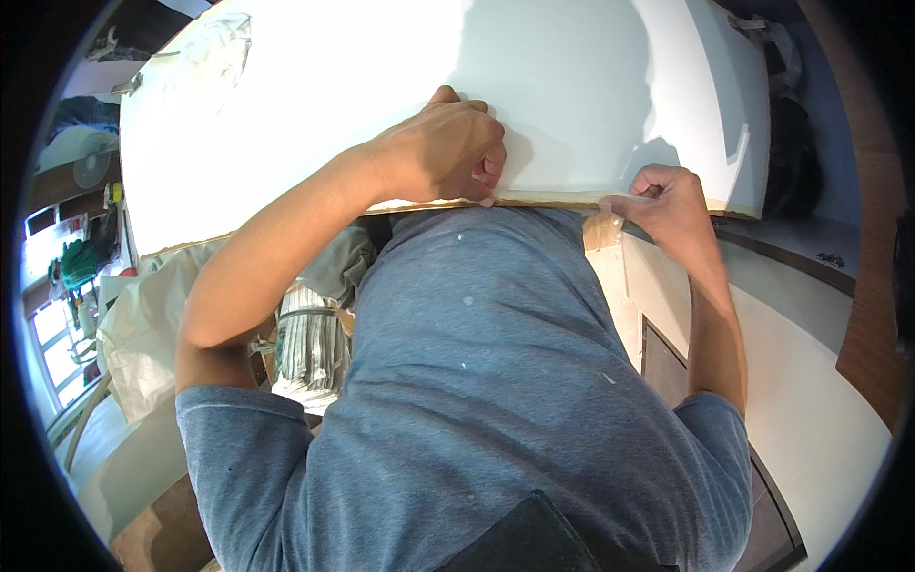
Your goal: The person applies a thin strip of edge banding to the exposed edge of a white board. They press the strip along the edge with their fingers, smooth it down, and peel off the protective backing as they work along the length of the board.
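Observation:
A large white board or tabletop (324, 105) spreads out before me, its near edge crossing in front of my waist. Along that edge runs a thin tan strip (548, 200), which looks like tape or edging. My left hand (443, 143) rests on the board just left of the middle, fingers curled in and thumb tip down at the edge; whatever it pinches is hidden. Farther right, my right hand (672, 205) is closed in a pinch, thumb and finger at the strip's right part. Both hands cast shadows on the white surface.
A crumpled clear plastic bag (214, 52) lies at the board's far left. Below the left side are a bundled stack of papers (313, 348) and a pale cloth (148, 334). A light wooden piece (603, 232) stands under the right edge. Something dark (796, 157) sits beyond the right end.

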Tool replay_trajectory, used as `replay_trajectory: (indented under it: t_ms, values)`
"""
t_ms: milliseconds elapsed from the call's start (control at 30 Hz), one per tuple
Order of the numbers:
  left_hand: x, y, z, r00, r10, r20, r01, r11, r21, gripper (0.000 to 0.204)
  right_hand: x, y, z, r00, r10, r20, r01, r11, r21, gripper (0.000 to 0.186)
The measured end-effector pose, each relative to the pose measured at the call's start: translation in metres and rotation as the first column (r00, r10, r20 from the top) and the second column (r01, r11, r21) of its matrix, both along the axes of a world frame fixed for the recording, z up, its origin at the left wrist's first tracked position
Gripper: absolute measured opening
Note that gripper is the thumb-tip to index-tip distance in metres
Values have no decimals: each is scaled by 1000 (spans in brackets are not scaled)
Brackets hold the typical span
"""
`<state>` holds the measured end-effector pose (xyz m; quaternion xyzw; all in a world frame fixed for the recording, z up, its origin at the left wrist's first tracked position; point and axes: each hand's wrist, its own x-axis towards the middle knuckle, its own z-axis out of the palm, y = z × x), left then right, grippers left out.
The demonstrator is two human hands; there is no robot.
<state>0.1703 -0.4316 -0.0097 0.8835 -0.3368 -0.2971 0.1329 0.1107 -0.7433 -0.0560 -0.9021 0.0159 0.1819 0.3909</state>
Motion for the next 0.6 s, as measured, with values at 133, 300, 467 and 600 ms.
replay_trajectory:
  t_ms: [133, 300, 467, 600]
  values:
    - [0, -5, 3, 1000, -21, 1, 21, 999, 44, 15, -2, 3, -4, 998, 5, 63, -6, 1000, 7, 40]
    - [-2, -10, 8, 1000, 3, -8, -3, 996, 84, 16, -3, 4, -3, 998, 6, 55, -5, 1000, -16, 41]
    - [-2, -9, 3, 1000, 7, 3, -8, 996, 88, 17, -3, 6, 1, 998, 17, 52, -15, 999, -42, 39]
    - [-3, -10, 5, 1000, 7, 10, -7, 996, 93, 17, -2, 7, 1, 998, 20, 56, -16, 998, -60, 39]
